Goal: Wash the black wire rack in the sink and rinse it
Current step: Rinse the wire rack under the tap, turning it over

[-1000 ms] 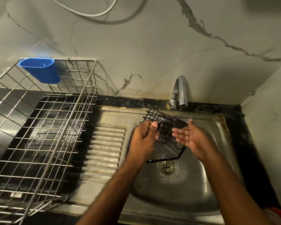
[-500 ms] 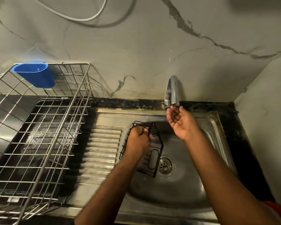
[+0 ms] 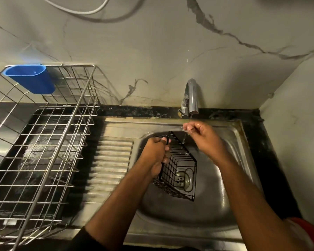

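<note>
We grip the black wire rack (image 3: 178, 171) in our left hand (image 3: 155, 153); our right hand (image 3: 201, 136), fingers loosely curled and empty, has risen under the tap (image 3: 191, 96): rinsing nears.

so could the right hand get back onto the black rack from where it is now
Probably yes. The right hand holds nothing under the tap, just above the black wire rack gripped by the left hand, with nothing between them.

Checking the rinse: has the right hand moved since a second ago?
Yes. The right hand has gone from beside the rack up toward the tap; it now sits under the spout.
</note>
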### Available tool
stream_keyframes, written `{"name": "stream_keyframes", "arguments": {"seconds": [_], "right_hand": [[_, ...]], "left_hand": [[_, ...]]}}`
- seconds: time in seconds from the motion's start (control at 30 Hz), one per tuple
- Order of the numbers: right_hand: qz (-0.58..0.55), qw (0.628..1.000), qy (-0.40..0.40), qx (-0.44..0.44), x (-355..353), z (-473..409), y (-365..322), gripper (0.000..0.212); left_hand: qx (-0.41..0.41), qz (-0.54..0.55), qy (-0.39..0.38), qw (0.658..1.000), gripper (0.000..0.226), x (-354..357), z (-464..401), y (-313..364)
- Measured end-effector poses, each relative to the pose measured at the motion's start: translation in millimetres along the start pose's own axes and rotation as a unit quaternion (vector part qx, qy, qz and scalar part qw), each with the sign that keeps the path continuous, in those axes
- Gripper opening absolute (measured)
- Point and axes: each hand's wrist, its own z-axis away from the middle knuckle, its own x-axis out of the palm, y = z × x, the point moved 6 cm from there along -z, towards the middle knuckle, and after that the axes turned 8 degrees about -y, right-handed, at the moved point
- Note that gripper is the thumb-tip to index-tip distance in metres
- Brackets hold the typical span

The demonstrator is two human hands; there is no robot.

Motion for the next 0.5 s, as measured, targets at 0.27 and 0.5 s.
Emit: {"name": "stream_keyframes", "arguments": {"seconds": [0.27,0.5], "right_hand": [[0.203,0.967,-0.153,0.018,-1.4,1.2,70.7,0.037],[0.333,0.936,-0.117,0.012,-25.8,3.1,59.7,0.032]], "left_hand": [[-0.066,0.084,-0.119,0.987,0.031,18.2,-2.1,10.6],[-0.066,-0.005,-0.038,0.997,0.029,2.5,-25.9,15.3]]}}
